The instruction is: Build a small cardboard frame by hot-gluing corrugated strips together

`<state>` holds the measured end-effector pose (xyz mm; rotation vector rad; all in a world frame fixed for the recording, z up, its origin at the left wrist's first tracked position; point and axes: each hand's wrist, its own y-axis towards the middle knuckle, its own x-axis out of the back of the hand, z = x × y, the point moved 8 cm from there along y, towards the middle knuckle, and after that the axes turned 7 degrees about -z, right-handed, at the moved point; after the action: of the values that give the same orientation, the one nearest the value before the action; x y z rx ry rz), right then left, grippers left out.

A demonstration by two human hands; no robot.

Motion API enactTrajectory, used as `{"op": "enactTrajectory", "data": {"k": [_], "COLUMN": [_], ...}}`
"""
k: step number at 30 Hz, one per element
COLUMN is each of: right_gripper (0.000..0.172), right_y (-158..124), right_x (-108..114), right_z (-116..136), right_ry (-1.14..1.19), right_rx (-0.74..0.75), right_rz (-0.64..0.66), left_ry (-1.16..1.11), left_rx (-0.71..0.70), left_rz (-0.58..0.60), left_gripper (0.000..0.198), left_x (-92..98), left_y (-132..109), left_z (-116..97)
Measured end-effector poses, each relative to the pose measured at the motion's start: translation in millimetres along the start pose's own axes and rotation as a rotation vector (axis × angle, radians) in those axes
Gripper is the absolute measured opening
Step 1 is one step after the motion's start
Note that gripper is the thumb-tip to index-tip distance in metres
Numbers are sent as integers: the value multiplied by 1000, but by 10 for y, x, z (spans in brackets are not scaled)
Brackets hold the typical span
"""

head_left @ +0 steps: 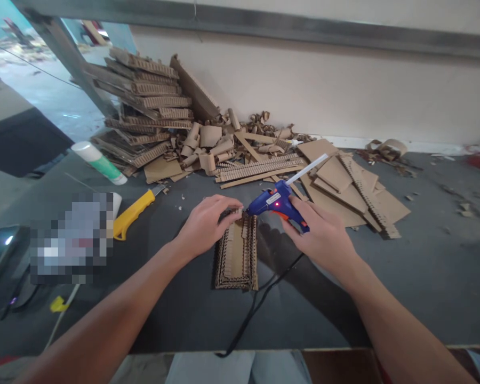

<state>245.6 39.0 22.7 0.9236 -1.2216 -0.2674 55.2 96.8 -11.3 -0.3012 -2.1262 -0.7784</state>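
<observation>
My right hand is wrapped round the handle of a blue glue gun with a small red light on its side. A pale glue stick sticks out of its back. Between the thumb and fingers of my left hand is a small cardboard strip, close to the gun's nozzle; whether they touch I cannot tell. Just below lies a narrow cardboard piece edged with raised corrugated strips, flat on the dark table. The fingers of my left hand cover part of its far end.
A yellow utility knife and a white-green tube lie at left, near a pixelated patch. Behind stand stacked cardboard pieces and scraps. Flat cardboard sheets lie right. The black cord runs to the front edge.
</observation>
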Motion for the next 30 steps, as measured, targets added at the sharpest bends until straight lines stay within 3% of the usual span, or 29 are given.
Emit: {"op": "enactTrajectory", "data": {"k": [5,9,12,16,25,30], "right_gripper": [31,45,52,55,52,52], "right_y": [-17,-33,-79,-170,-197,-192], "right_x": [40,-44,-118,-197,-258,-253], "right_z": [-167,-340,-506,-648,-633,-623], "right_ry": [-56,15,103,196,266,251], "right_rx": [-148,-323,-545,-755,-788,-778], "right_rz": [-99,-29,22,20,25,28], "left_ry": [-14,-30,-111,-131,108,109], "left_rx": [67,111,144,105,-158,-198], "left_rz": [-134,-207,-165,1,135,113], "left_gripper": [17,14,15,22,21,18], "left_x": [124,211,182,35,-80,-30], "left_y": [16,25,22,0,-25,-20], "left_z": [60,92,107,47,-208,-216]}}
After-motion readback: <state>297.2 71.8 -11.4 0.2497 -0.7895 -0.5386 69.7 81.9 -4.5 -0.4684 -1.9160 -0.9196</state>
